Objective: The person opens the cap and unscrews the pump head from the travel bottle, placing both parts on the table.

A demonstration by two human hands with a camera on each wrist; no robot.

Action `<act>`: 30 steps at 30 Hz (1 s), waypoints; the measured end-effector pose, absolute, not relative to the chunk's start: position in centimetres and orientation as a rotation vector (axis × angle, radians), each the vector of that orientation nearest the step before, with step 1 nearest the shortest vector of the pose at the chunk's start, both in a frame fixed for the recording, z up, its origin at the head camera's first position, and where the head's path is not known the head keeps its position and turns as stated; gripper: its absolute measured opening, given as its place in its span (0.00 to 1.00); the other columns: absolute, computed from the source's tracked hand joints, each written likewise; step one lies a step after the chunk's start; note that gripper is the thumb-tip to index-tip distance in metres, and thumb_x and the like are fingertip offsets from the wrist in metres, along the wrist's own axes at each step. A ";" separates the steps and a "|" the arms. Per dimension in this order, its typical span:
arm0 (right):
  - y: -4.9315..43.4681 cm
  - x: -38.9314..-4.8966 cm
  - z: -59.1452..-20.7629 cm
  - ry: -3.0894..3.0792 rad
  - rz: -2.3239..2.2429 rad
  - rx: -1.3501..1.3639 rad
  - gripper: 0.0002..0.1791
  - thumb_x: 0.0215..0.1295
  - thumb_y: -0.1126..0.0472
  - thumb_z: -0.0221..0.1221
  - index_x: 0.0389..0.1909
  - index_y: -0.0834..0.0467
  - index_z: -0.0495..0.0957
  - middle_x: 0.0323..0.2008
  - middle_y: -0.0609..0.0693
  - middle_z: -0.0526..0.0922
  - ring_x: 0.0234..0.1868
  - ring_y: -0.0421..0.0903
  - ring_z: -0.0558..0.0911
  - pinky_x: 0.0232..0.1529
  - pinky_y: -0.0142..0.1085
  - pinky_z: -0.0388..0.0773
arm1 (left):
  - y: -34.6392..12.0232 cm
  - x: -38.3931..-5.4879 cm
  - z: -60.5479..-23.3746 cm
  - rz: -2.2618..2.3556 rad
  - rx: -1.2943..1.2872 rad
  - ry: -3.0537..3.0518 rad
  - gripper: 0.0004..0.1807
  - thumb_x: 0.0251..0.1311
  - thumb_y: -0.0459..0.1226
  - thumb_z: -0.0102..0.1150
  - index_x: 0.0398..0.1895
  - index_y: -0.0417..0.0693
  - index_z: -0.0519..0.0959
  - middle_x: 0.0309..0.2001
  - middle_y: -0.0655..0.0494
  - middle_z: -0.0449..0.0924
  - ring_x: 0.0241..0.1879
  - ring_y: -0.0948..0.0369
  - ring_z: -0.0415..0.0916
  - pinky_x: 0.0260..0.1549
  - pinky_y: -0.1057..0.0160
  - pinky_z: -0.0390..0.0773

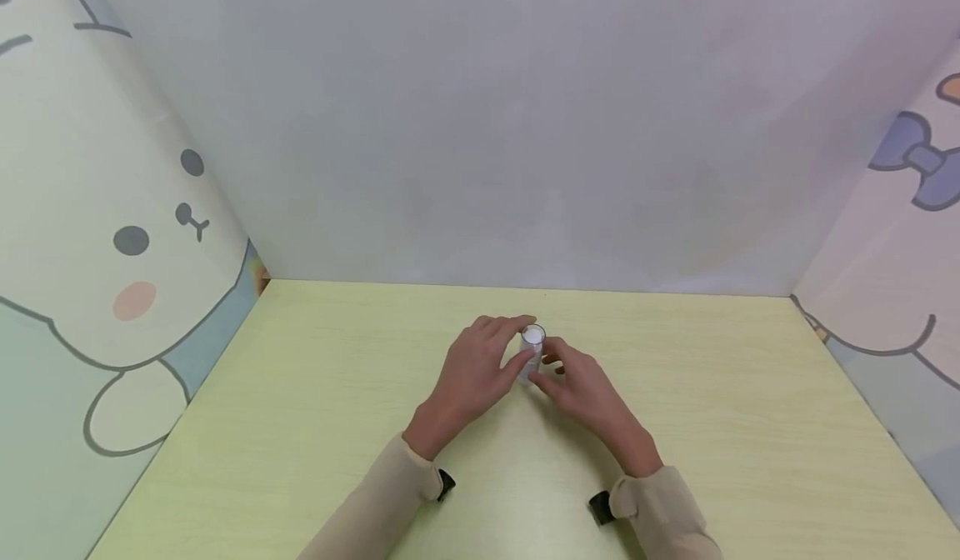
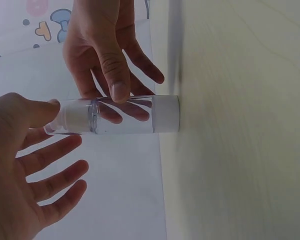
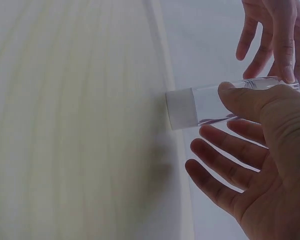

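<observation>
A slim, clear cylindrical bottle [image 1: 533, 337] stands upright on the table between both hands. It has a white base [image 2: 166, 114] and a transparent cap [image 2: 76, 119] over a white inner part. My left hand [image 1: 474, 370] pinches the cap between thumb and index finger, its other fingers spread apart in the left wrist view. Lower down, my right hand [image 1: 590, 389] holds the clear body, its thumb [image 3: 242, 102] on the near side and its fingers behind. The base meets the tabletop in both wrist views.
The pale yellow wooden table [image 1: 337, 360] reaches back to a plain grey-white wall panel [image 1: 480, 127]. Side panels with cartoon animals, one on the left [image 1: 75, 177] and one on the right [image 1: 892, 268], flank it. Dark wrist straps show at both beige sleeves [image 1: 393, 481].
</observation>
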State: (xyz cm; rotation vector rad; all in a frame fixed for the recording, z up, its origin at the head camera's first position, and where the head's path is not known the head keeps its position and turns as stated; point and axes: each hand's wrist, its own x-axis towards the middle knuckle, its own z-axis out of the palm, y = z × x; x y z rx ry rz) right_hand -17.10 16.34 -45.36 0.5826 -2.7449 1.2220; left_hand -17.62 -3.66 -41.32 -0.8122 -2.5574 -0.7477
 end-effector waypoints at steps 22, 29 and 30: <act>17.2 -16.9 -44.1 -2.743 1.184 0.662 0.21 0.71 0.59 0.67 0.62 0.52 0.77 0.55 0.47 0.85 0.57 0.49 0.85 0.56 0.51 0.83 | -5.5 -18.1 -40.5 -1.105 -0.828 -2.546 0.23 0.68 0.42 0.69 0.64 0.56 0.78 0.51 0.61 0.85 0.47 0.58 0.83 0.47 0.55 0.84; 17.8 -16.3 -43.5 -2.722 1.156 0.723 0.20 0.70 0.58 0.68 0.60 0.50 0.77 0.54 0.43 0.84 0.55 0.45 0.84 0.57 0.52 0.83 | -6.5 -18.0 -39.7 -1.272 -0.977 -2.622 0.25 0.73 0.42 0.64 0.70 0.68 0.76 0.49 0.68 0.78 0.50 0.59 0.78 0.50 0.60 0.82; 17.8 -16.3 -43.4 -2.723 1.156 0.726 0.19 0.70 0.58 0.68 0.60 0.49 0.78 0.53 0.43 0.83 0.54 0.44 0.84 0.56 0.51 0.83 | -6.5 -17.9 -39.7 -1.276 -0.994 -2.625 0.24 0.73 0.42 0.63 0.70 0.68 0.76 0.49 0.69 0.77 0.50 0.60 0.77 0.50 0.61 0.81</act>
